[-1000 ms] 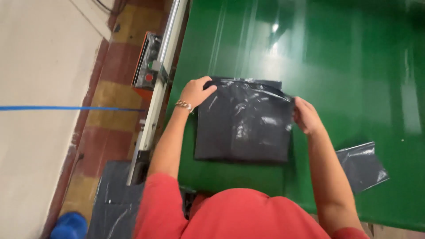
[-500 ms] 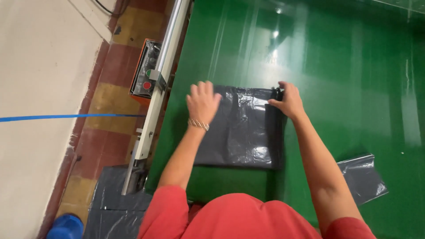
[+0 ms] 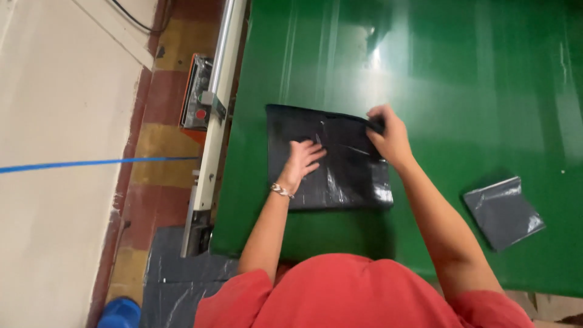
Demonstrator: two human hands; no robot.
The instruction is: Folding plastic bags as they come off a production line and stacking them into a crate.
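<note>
A dark grey plastic mailer bag (image 3: 331, 161) lies flat on the green worktop (image 3: 461, 79), close to its left edge and a little in from the near edge. The left hand (image 3: 302, 159) rests palm down on the middle of the bag, its fingers (image 3: 313, 149) spread loose and gripping nothing, pressing the film to the worktop. The right hand (image 3: 388, 136) is at the bag's far right corner, its fingers (image 3: 375, 115) pinched on the bag's top edge, where the film is bunched into a small fold. The bag thus sits under one hand and within the grasp of the other, its lower half free of both.

The film looks thin, glossy and creased, so a slip seems the likeliest trouble: if the flat hand eases its pressure while the other pulls at the corner, the bag could slide on the smooth worktop or fold crookedly. A hard tug at the pinched corner could also stretch the film.

A second, smaller grey bag (image 3: 503, 211) lies well apart, toward the near right of the worktop. Beyond the left edge runs a metal rail (image 3: 215, 103) with an orange-cased control box (image 3: 197, 94), and on the floor beside the near left corner lies a stack of dark bags (image 3: 176, 279) with a blue object (image 3: 119, 313) just beside it.
</note>
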